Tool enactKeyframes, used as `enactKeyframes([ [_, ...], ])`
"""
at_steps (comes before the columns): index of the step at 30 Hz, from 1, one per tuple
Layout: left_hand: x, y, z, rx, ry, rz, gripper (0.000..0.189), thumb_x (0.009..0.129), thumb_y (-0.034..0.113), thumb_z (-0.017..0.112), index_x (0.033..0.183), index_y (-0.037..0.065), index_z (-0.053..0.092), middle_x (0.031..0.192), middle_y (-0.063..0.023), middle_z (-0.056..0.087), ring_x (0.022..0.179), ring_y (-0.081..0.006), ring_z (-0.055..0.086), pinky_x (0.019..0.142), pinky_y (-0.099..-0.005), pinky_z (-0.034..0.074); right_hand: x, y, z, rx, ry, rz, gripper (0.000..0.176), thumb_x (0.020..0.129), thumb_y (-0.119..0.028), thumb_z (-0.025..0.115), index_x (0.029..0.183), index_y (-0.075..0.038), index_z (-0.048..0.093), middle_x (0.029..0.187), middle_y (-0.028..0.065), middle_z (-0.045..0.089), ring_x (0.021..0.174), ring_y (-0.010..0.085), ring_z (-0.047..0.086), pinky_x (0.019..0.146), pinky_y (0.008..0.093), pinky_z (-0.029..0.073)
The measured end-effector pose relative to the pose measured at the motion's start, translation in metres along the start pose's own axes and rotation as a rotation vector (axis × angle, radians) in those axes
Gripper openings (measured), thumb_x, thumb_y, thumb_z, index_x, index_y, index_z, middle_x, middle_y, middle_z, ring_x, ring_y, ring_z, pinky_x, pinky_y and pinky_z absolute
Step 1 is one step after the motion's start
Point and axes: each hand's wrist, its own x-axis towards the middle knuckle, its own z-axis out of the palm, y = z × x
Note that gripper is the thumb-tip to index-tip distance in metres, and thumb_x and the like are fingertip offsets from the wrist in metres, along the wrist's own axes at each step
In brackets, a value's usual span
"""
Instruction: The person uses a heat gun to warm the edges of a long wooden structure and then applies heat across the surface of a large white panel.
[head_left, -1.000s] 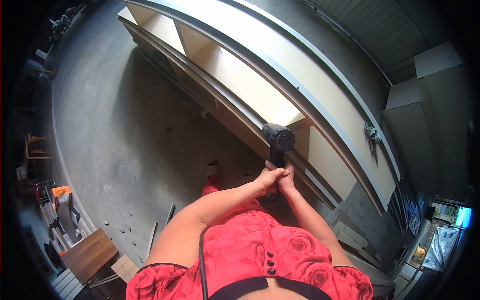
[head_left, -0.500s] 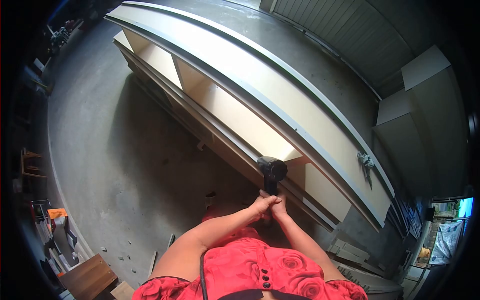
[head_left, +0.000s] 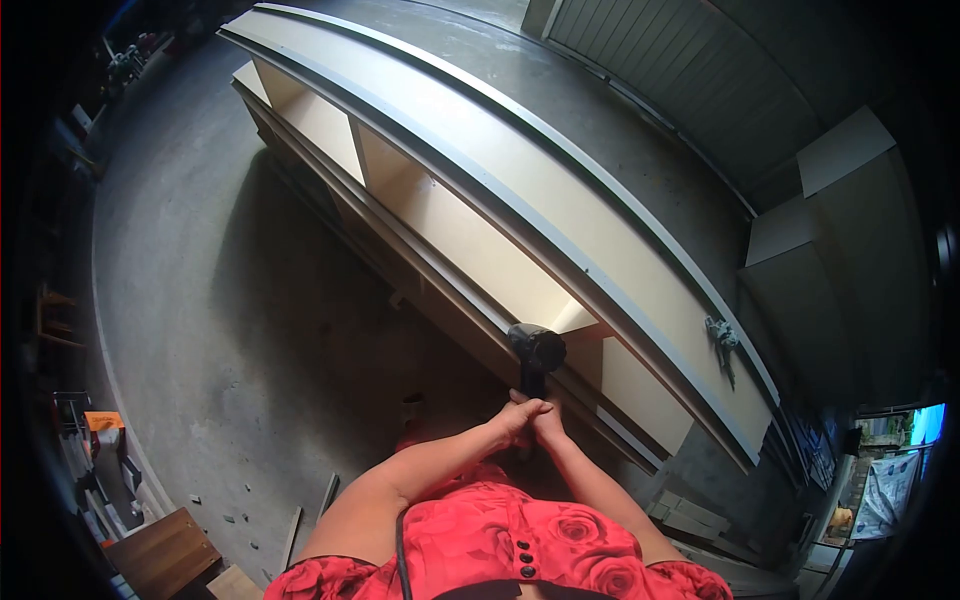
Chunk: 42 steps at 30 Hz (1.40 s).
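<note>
The black power driver (head_left: 537, 352) sits with its nose against the front rail of the long cabinet (head_left: 480, 230), just beside an upright divider (head_left: 588, 332). Both my hands are clenched on its handle, the left hand (head_left: 518, 418) wrapped over the right hand (head_left: 550, 425). In my judgement, I should hold the tool square to the rail, press straight along its axis, and keep the cord (head_left: 401, 550) clear of my arms.
</note>
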Motion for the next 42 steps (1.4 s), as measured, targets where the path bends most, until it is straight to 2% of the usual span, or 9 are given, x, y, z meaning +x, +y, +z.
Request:
enactKeyframes([
  [7,0.017,-0.012,-0.001,-0.098,-0.027,-0.006,0.069,0.066,0.048,0.069,0.120,0.009,0.052,0.115,-0.0206,0.052,0.099,-0.0371,0.054,0.082,-0.0504,0.043,0.017,0.024,-0.013,0.042,-0.054,0.095,0.019,0.079,-0.011,0.070,0.095,0.000,0.069,0.085,0.0031,0.064,0.073,0.0099,0.057,0.065,0.0300,0.047],
  [10,0.004,-0.003,0.006,-0.057,0.013,0.020,0.069,0.067,0.048,0.069,0.118,0.007,0.051,0.107,-0.0204,0.055,0.092,-0.0346,0.056,0.077,-0.0479,0.044,0.013,0.013,-0.012,-0.068,-0.023,-0.084,0.021,0.082,-0.009,0.064,0.101,0.000,0.067,0.092,0.0067,0.066,0.077,0.0123,0.060,0.070,0.0299,0.048],
  [18,0.019,-0.013,0.003,-0.150,-0.027,0.007,0.060,0.069,0.048,0.068,0.112,0.009,0.055,0.097,-0.0192,0.059,0.082,-0.0344,0.058,0.069,-0.0446,0.045,0.007,0.005,-0.014,-0.094,-0.068,0.050,0.025,0.086,-0.005,0.052,0.105,0.002,0.065,0.101,0.0122,0.065,0.086,0.0174,0.063,0.079,0.0316,0.050],
  [21,0.030,-0.023,-0.002,-0.132,-0.008,-0.023,0.064,0.068,0.049,0.069,0.116,0.010,0.054,0.104,-0.0213,0.058,0.091,-0.0385,0.057,0.077,-0.0508,0.044,0.031,0.024,-0.024,-0.029,-0.028,0.117,0.024,0.084,-0.014,0.056,0.099,0.003,0.065,0.085,0.0100,0.065,0.073,0.0208,0.061,0.064,0.0359,0.051],
  [26,0.019,-0.016,0.000,-0.191,-0.053,-0.006,0.049,0.076,0.038,0.066,0.112,0.008,0.052,0.103,-0.0144,0.057,0.091,-0.0307,0.058,0.071,-0.0439,0.047,0.038,0.042,-0.032,-0.002,-0.011,0.145,0.022,0.084,-0.012,0.055,0.095,0.003,0.066,0.086,0.0100,0.065,0.073,0.0193,0.061,0.062,0.0351,0.051],
  [27,0.026,-0.021,-0.001,-0.183,-0.066,-0.002,0.066,0.067,0.046,0.070,0.120,0.011,0.053,0.117,-0.0226,0.053,0.105,-0.0426,0.051,0.088,-0.0576,0.037,0.035,0.038,-0.030,-0.030,-0.018,0.110,0.022,0.084,-0.012,0.054,0.095,0.004,0.066,0.086,0.0102,0.065,0.073,0.0192,0.061,0.062,0.0350,0.051],
  [31,0.012,-0.013,0.003,-0.207,-0.039,0.017,0.064,0.068,0.044,0.071,0.114,0.003,0.053,0.108,-0.0203,0.056,0.093,-0.0360,0.057,0.076,-0.0522,0.044,0.032,0.035,-0.033,-0.138,-0.014,0.047,0.020,0.084,-0.011,0.056,0.093,0.004,0.065,0.085,0.0098,0.065,0.071,0.0183,0.060,0.062,0.0337,0.050],
  [35,0.008,-0.011,0.005,-0.167,-0.017,0.013,0.061,0.068,0.043,0.071,0.113,0.005,0.054,0.104,-0.0187,0.057,0.089,-0.0344,0.057,0.072,-0.0502,0.045,0.028,0.037,-0.031,0.016,-0.145,0.095,0.026,0.086,-0.004,0.051,0.107,0.002,0.064,0.104,0.0131,0.065,0.088,0.0179,0.063,0.079,0.0317,0.050],
  [42,0.005,-0.010,0.005,-0.180,-0.014,0.052,0.054,0.068,0.043,0.070,0.110,0.011,0.059,0.103,-0.0169,0.058,0.089,-0.0338,0.057,0.075,-0.0504,0.044,0.009,0.007,-0.014,-0.026,-0.073,0.021,0.018,0.080,-0.006,0.063,0.096,0.002,0.065,0.091,0.0069,0.065,0.077,0.0140,0.060,0.070,0.0297,0.049],
])
